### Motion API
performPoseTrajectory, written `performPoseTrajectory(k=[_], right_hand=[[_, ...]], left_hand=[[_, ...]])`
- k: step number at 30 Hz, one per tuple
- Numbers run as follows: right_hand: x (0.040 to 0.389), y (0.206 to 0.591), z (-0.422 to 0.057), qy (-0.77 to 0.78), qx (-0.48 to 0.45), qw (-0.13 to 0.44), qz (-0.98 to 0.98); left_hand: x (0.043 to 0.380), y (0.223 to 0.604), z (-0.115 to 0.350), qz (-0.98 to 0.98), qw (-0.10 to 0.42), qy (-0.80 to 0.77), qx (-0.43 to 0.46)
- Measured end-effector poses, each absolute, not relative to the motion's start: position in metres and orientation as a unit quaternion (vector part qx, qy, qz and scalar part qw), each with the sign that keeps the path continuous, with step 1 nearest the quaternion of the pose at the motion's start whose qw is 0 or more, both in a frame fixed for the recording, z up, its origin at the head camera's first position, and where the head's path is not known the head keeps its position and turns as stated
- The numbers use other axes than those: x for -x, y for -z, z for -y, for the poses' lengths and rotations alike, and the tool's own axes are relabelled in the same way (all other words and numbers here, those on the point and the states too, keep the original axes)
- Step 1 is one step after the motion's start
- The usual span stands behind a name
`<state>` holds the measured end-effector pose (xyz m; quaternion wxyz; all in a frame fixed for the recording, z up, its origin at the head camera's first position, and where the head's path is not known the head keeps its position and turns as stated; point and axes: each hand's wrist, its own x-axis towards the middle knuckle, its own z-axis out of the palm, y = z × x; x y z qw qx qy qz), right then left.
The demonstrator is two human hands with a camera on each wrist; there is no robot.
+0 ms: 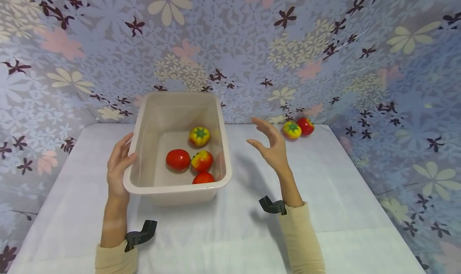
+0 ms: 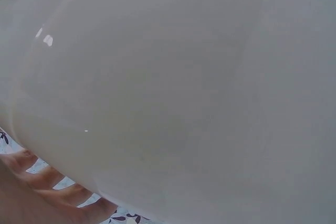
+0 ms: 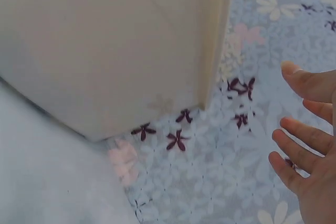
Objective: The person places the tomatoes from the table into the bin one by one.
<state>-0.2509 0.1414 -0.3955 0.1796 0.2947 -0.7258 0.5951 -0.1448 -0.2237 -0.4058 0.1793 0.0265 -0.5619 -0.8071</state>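
A beige plastic bin (image 1: 176, 190) stands left of the middle of the white table, its open top facing up. Inside lie a red tomato (image 1: 178, 160), a red-and-yellow tomato (image 1: 203, 161), another red one partly hidden by the front wall, and a yellow tomato (image 1: 199, 136) with a green leafy top. My left hand (image 1: 118, 168) is at the bin's left side, thumb by the rim; its fingers (image 2: 68, 195) are spread along the wall in the left wrist view. Apart from the bin, to its right, my right hand (image 1: 275, 148) is held with thumb and fingers spread, holding nothing.
At the back right of the table (image 1: 345, 202), a yellow tomato (image 1: 291, 130) with a green top sits beside a red one (image 1: 305, 126). Flower-patterned walls (image 1: 237, 57) stand behind the table and at both sides.
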Motion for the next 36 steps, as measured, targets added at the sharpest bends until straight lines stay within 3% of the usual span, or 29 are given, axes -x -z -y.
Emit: performPoseTrajectory(k=[28,36], right_hand=[[0.304,0.427,-0.218,-0.629,-0.095,0.179,0.75],[0.306,0.422,-0.227,-0.638,-0.061,0.215,0.737]], left_hand=[[0.141,0.407,0.224,0.571,0.179,0.801,-0.018],[0.142,0.407,0.225,0.566,0.183,0.804,-0.011]])
